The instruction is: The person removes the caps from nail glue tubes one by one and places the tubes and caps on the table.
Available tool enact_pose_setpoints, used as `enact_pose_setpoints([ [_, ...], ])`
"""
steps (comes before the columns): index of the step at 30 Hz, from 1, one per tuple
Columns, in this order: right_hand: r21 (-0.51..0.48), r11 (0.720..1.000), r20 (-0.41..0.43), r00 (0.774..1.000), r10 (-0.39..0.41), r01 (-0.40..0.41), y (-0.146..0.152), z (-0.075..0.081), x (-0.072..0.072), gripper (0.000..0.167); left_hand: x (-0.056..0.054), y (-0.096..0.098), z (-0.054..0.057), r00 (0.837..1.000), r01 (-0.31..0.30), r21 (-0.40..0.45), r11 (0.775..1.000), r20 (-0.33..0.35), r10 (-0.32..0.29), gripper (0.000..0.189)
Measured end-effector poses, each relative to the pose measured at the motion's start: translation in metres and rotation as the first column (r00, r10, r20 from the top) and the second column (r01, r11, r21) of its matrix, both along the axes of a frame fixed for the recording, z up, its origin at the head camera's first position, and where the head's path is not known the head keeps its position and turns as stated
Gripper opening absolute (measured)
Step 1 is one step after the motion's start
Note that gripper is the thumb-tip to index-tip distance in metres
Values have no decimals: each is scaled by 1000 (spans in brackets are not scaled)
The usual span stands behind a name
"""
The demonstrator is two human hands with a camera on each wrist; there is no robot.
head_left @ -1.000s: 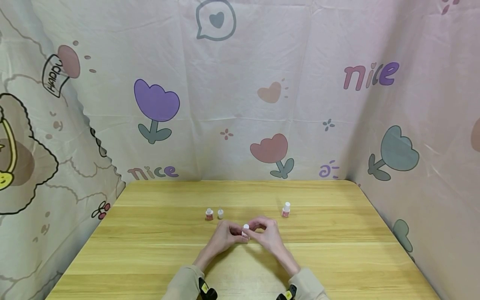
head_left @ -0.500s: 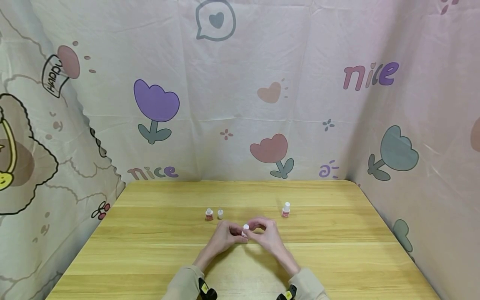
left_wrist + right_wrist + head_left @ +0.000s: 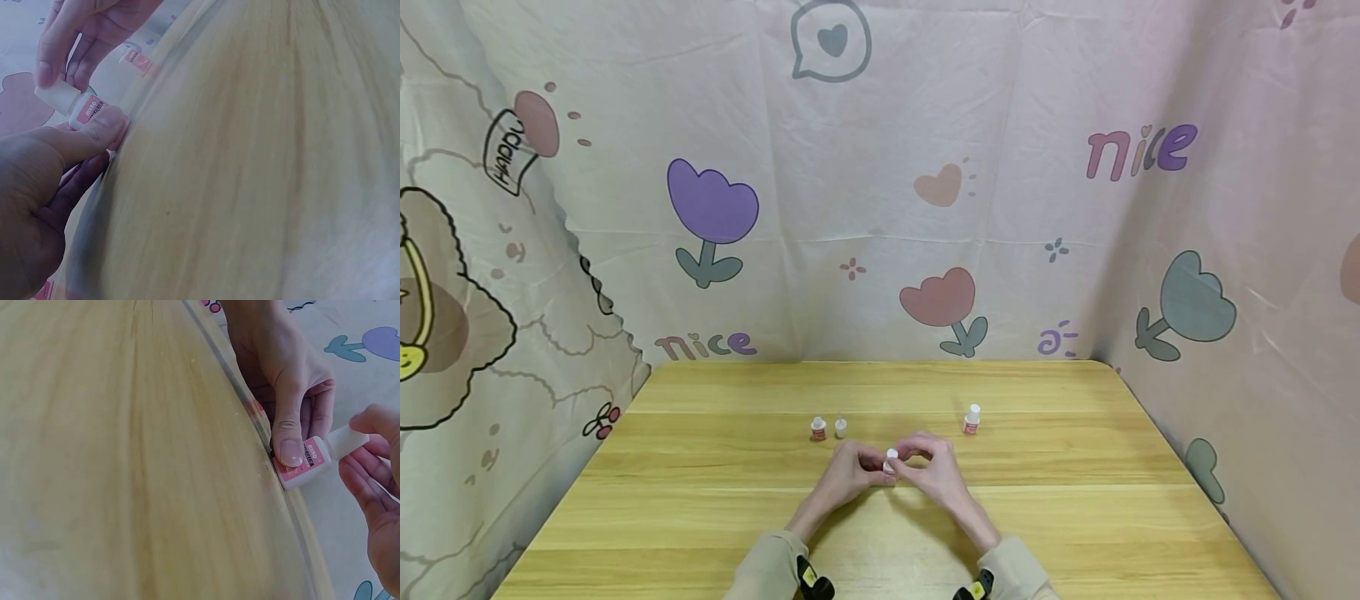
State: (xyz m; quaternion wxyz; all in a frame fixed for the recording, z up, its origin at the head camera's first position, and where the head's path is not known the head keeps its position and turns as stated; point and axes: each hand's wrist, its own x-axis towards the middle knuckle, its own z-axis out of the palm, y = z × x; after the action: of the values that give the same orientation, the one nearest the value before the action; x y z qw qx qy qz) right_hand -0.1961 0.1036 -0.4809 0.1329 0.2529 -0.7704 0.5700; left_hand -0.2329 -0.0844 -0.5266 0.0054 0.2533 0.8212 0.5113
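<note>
Low over the middle of the table, my left hand [image 3: 848, 468] grips the body of a small white bottle [image 3: 311, 464] with a pink label. In the left wrist view, its thumb presses across the label. My right hand [image 3: 934, 468] pinches the bottle's white cap [image 3: 347, 441] between thumb and fingers. The cap still sits on the bottle's neck, and the bottle's base is near or on the tabletop. Fingers hide part of the bottle in the head view.
Behind my left hand stand a short bottle [image 3: 818, 430] with a reddish label and a small white piece [image 3: 841, 429] with a thin tip. A capped bottle [image 3: 972, 420] stands farther right on the wooden table [image 3: 1075, 517]. Printed cloth [image 3: 850, 200] hangs behind.
</note>
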Motion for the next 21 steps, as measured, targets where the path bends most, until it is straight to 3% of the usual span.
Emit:
enact_pose_setpoints([
  [4,14,1000,14,1000,7,-7,0,-2,-2,12,0,0,0,1000,-2,-2,1000,1,2,7],
  [12,-11,999,34,998,-52,53,0,-32,-18,18,0,0,-1,1000,-2,5,1000,-14,2,8],
  [21,-30,999,-19,999,-30,29,3,-37,-21,13,-1,0,-2,1000,-1,5,1000,-7,1,8],
])
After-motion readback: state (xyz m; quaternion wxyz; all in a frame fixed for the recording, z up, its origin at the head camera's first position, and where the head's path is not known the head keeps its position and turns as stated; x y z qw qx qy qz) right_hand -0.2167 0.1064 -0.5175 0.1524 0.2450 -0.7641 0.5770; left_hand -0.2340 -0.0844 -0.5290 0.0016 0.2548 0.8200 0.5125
